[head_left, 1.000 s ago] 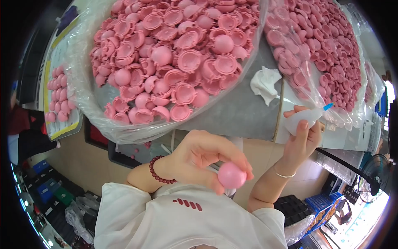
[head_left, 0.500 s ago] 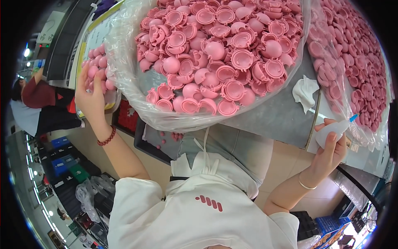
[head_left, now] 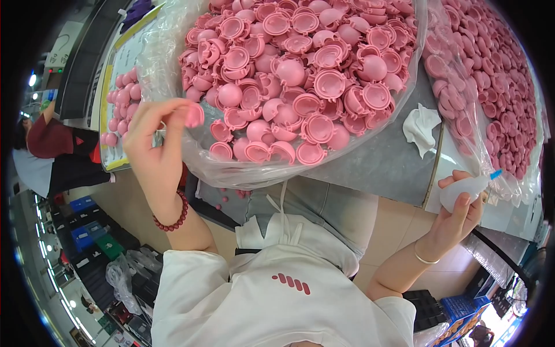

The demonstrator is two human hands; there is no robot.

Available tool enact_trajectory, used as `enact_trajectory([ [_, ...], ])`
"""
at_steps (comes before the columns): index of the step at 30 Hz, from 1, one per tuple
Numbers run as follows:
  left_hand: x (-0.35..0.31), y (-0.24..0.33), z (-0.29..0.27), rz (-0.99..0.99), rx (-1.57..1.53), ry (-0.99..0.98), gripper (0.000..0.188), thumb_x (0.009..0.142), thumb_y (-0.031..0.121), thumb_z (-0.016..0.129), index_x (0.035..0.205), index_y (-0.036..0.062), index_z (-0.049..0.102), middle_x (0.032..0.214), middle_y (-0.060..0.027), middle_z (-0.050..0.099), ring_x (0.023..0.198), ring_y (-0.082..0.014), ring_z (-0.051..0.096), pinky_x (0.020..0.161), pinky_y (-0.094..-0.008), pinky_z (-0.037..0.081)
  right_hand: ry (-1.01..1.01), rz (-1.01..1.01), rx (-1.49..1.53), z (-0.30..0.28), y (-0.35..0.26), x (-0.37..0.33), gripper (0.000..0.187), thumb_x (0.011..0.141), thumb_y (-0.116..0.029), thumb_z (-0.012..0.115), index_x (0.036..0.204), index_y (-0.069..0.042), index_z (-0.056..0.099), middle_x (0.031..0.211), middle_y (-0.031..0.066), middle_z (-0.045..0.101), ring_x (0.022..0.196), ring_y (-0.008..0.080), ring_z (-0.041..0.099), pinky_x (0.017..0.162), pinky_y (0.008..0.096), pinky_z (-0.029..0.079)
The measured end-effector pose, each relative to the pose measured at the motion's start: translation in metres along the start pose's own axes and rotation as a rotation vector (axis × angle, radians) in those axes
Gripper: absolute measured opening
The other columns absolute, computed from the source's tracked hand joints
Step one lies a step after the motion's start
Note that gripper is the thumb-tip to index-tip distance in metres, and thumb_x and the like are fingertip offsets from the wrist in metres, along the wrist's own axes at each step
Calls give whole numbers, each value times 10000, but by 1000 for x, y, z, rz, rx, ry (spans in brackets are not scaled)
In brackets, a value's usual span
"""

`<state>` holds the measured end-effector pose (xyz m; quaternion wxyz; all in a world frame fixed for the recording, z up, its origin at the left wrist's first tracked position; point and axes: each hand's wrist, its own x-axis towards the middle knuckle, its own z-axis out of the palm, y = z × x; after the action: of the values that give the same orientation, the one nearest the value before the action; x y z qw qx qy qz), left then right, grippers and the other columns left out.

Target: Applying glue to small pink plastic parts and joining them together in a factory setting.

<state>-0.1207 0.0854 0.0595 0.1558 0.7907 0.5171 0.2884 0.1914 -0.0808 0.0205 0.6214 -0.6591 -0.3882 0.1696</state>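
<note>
Between the thumb and fingertips of my left hand point(head_left: 155, 144) is a pink half-shell point(head_left: 195, 115), held at the left edge of a clear plastic bag point(head_left: 243, 172). The bag is spread wide over a heap of pink plastic half-shells point(head_left: 289, 72), some hollow side up, others dome up. My right hand point(head_left: 459, 211), off to the right, is wrapped round a white squeeze bottle point(head_left: 464, 192) whose blue tip point(head_left: 496, 174) points up and right. Left of the bag, several round pink balls point(head_left: 122, 104) rest on a yellow-edged tray point(head_left: 108, 157).
Another plastic bag of pink half-shells point(head_left: 491, 75) lies at the far right. A crumpled white tissue point(head_left: 421, 128) sits on the grey tabletop point(head_left: 376, 168) between the bags. Below the table edge is a dark bin point(head_left: 217, 215) with small pink pieces. Another person point(head_left: 52, 139) is at far left.
My left hand has moved right from the balls on the tray to the bag's edge and now shows a pink half-shell in its fingers. My right hand stays nearly still with the bottle.
</note>
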Motion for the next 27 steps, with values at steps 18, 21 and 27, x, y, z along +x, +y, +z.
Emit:
enact_trajectory([
  [18,-2,-5,1,160,396,-96,189,664,98,635,845,50,613,790,-67,597,741,-228,486,697,-321,388,-28,-98,135,-6,1,-16,542,754,-427,578,892,92,504,672,142,561,597,178,534,546,240,389],
  [21,2,-5,5,225,391,-62,190,668,109,643,846,50,612,765,-51,602,684,-186,486,627,-283,387,-39,-95,107,-7,1,-19,541,761,-430,568,897,90,503,653,144,559,591,172,518,519,233,378],
  [27,-24,38,23,59,-979,249,86,735,96,609,777,22,611,733,-62,587,623,-123,501,508,-213,370,40,-166,189,-1,-5,-30,528,764,-452,551,879,60,493,661,161,559,551,176,509,456,244,365],
])
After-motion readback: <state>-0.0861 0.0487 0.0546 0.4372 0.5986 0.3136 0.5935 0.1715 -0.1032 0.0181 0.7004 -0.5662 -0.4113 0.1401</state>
